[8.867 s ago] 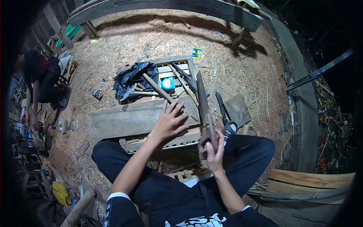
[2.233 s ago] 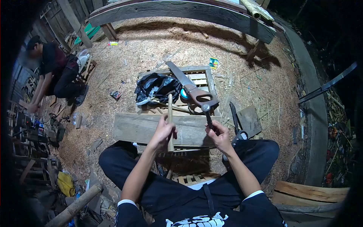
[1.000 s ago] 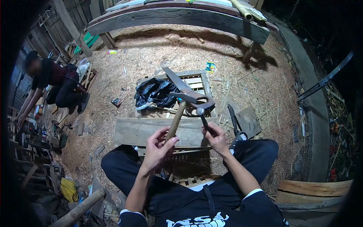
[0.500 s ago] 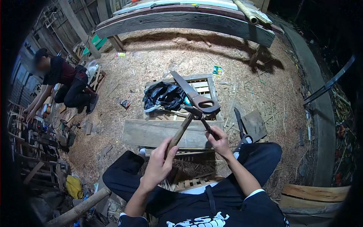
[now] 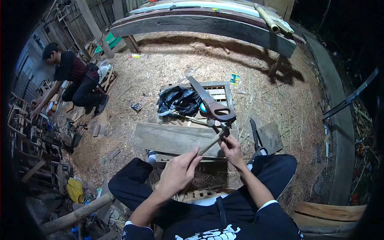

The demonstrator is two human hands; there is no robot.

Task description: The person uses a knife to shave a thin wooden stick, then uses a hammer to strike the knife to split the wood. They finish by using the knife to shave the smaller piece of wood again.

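Note:
My left hand (image 5: 178, 170) is closed around the wooden handle of a hammer (image 5: 211, 146). The hammer's dark head is up by my right fingers. My right hand (image 5: 232, 149) pinches a short dark tool (image 5: 217, 129) whose kind I cannot make out; the hammer head partly covers it. Just beyond both hands, a handsaw (image 5: 216, 109) with a brown handle lies over a slatted wooden stand (image 5: 227, 94). Beside the saw sits a crumpled black plastic bag (image 5: 180, 100). A wide plank (image 5: 172, 137) lies across the near part of the stand.
A machete-like blade (image 5: 255, 134) and a flat board (image 5: 270, 138) lie right of the stand. A heavy wooden bench (image 5: 200, 26) spans the back. Another person (image 5: 78, 76) crouches at far left beside piled tools and wood. Shavings cover the ground.
The hammer has swung down and right, its handle now slanting toward my right hand. My left hand has shifted right. The whole view has turned slightly left.

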